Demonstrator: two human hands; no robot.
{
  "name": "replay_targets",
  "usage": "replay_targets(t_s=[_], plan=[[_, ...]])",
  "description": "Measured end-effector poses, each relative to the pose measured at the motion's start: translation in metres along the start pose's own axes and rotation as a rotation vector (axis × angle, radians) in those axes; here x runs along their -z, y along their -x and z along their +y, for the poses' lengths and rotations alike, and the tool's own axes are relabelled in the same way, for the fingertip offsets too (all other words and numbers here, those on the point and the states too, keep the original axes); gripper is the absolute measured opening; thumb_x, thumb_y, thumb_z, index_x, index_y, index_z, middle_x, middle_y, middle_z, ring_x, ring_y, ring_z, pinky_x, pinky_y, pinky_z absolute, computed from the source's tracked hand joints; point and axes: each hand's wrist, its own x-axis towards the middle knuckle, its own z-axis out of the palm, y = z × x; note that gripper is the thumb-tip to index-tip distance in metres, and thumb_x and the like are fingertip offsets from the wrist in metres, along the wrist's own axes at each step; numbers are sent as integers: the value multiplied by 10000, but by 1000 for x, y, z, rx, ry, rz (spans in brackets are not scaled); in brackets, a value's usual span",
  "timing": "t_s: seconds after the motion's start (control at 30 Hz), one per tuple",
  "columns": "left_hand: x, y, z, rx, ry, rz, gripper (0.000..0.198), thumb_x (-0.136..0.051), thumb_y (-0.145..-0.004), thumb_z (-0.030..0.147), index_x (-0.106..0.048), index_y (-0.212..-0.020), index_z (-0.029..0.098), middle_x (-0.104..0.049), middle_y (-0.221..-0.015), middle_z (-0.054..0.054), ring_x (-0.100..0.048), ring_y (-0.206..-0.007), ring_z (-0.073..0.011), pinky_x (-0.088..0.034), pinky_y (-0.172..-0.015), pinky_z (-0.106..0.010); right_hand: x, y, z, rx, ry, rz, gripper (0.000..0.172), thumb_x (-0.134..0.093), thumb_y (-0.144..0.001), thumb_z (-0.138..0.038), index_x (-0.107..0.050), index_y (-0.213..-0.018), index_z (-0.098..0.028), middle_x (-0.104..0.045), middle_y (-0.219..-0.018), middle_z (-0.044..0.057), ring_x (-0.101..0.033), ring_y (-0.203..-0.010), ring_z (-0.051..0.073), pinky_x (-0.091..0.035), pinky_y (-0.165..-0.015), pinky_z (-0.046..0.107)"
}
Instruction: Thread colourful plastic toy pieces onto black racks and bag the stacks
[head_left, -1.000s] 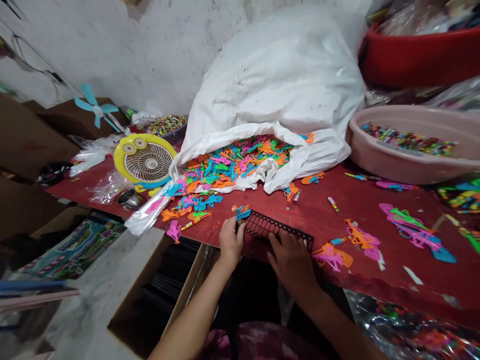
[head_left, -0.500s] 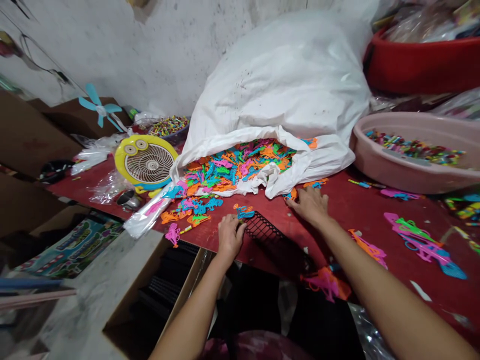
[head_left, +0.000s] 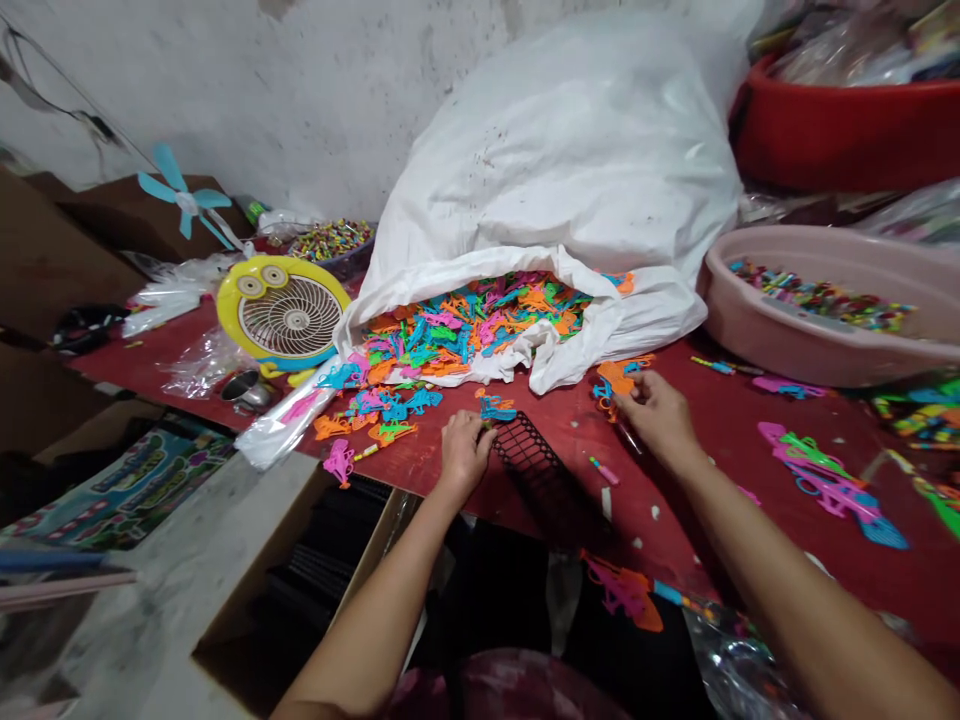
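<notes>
My left hand (head_left: pixel 465 452) is closed at the left end of a black plastic lattice tray (head_left: pixel 534 450), thumb and fingers pinched at its corner. The tray lies tilted at the red table's front edge, its lower part dark in shadow. Just past those fingers lies a blue and orange plastic toy piece (head_left: pixel 495 407). My right hand (head_left: pixel 660 415) pinches flat orange and blue toy pieces (head_left: pixel 616 378) between thumb and fingers, just over the table. Behind both hands, a big white sack (head_left: pixel 570 160) lies with its mouth open, full of colourful toy pieces (head_left: pixel 472 325).
A yellow fan (head_left: pixel 289 315) and a metal cup (head_left: pixel 247 390) stand left. To the right is a pink basin (head_left: pixel 817 345) with small beaded pieces; a red basin (head_left: pixel 847 130) sits behind. Loose pieces (head_left: pixel 832 485) lie right. Below, a cardboard box (head_left: pixel 375 560) holds black trays.
My right hand has lifted toy pieces from beside the sack's mouth and moved right. My left hand stays by the tray. The view has shifted slightly.
</notes>
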Motion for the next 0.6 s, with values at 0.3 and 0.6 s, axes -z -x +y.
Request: replay_targets(t_s=[0.3,0.6], plan=[[-7,-13,3,-47,-61,36,174,-548,-932,334,-605,-836,201,-590,-954,-74,-522,-935,-246,-387,-782,-346,66,90,-31,418,267,-65,518,-459,-957,-366,-408,-1441,-189,-504,-1410,138,-461,-1283,278,-388,-1053,461],[-6,-12,5,-21,-92,29,185,-540,-932,343,-600,-826,205,-594,-967,-78,-526,-951,-249,-395,-796,-348,43,207,-20,396,118,-162,224,-491,-953,-331,-663,-899,-198,-649,-833,68,-590,-812,206,-465,-743,349]])
